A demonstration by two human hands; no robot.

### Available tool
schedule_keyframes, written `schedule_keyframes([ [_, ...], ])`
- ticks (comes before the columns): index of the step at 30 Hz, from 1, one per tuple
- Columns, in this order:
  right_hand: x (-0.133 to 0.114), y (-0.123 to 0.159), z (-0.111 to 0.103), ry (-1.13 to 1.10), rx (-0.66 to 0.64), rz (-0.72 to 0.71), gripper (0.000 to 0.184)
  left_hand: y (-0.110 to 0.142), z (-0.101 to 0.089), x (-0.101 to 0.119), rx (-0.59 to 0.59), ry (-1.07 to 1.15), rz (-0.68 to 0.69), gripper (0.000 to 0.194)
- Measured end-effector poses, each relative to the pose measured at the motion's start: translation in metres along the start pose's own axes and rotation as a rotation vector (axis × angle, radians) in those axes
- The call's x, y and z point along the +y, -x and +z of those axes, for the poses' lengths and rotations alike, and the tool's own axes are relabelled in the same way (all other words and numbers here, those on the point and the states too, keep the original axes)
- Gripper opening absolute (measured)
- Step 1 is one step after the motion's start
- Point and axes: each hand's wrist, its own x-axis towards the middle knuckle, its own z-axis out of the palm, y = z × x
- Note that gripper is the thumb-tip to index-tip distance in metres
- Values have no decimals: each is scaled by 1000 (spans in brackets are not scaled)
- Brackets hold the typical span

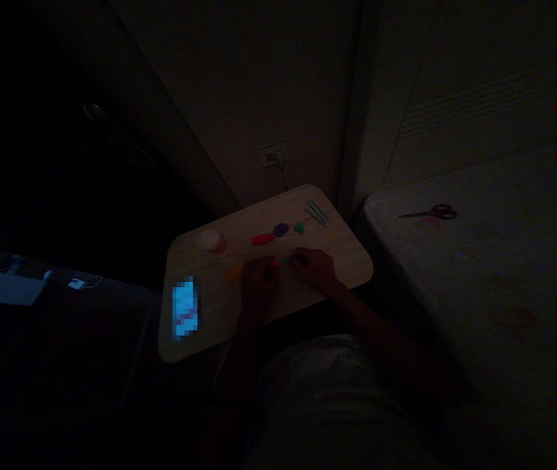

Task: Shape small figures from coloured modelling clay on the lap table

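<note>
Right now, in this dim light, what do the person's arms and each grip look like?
The left grip and right grip are plain, ungloved human hands. No watch, cable or marking is discernible on the bare left forearm or bare right forearm; darkness hides any sleeves higher up.

Behind the right hand (315, 266), perhaps 3 sticks (317, 213) lie on the table (219, 320), with a phone (185, 309) front left.

A round-cornered desk (219, 313) carries a pale-topped tub (211, 241) and a lit phone (185, 309) on its left side. Right of the tub lie an orange piece (234, 271), a red lump (261, 239), a purple lump (281, 230), a green lump (299, 228) and thin sticks (315, 217).
</note>
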Motion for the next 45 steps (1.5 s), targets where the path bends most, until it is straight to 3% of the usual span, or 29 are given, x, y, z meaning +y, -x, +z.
schedule_keyframes([
  [17, -1, 1, -1, 10, -5, 5, 36, -3, -2, 2, -57, 24, 1, 12],
  [25, 1, 1, 1, 6, 24, -9, 37, -1, -3, 0, -27, 143, -96, 24],
  [33, 2, 0, 4, -15, 36, -4, 36, -3, -4, -1, -73, 46, -27, 17],
  [39, 2, 1, 3, -43, 104, 81, 36, -3, -5, 3, -66, -25, -38, 26],
  [45, 3, 3, 3, -71, 144, 59, 30, -5, -6, 2, -107, 69, 47, 22],
])
